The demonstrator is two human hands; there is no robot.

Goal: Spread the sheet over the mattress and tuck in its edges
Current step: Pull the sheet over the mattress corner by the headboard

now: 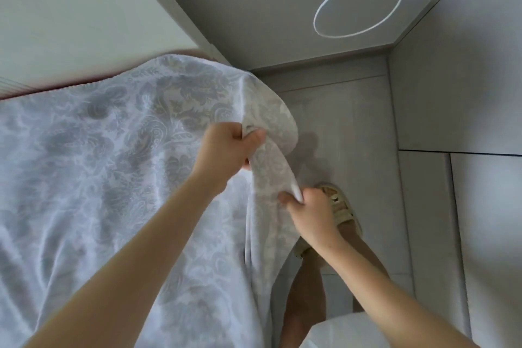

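We see the pale floral sheet point(93, 155) filling the left of the frame, with its corner drooping over the tiled floor point(353, 121) at the centre. Our left hand point(226, 150) grips a bunched fold of that corner. Just below and to the right, our right hand point(310, 212) pinches the sheet's edge above a beige sandal point(343, 207).

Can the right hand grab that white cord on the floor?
Probably not right now: the right hand grips the sheet, and the cord lies well away across the floor.
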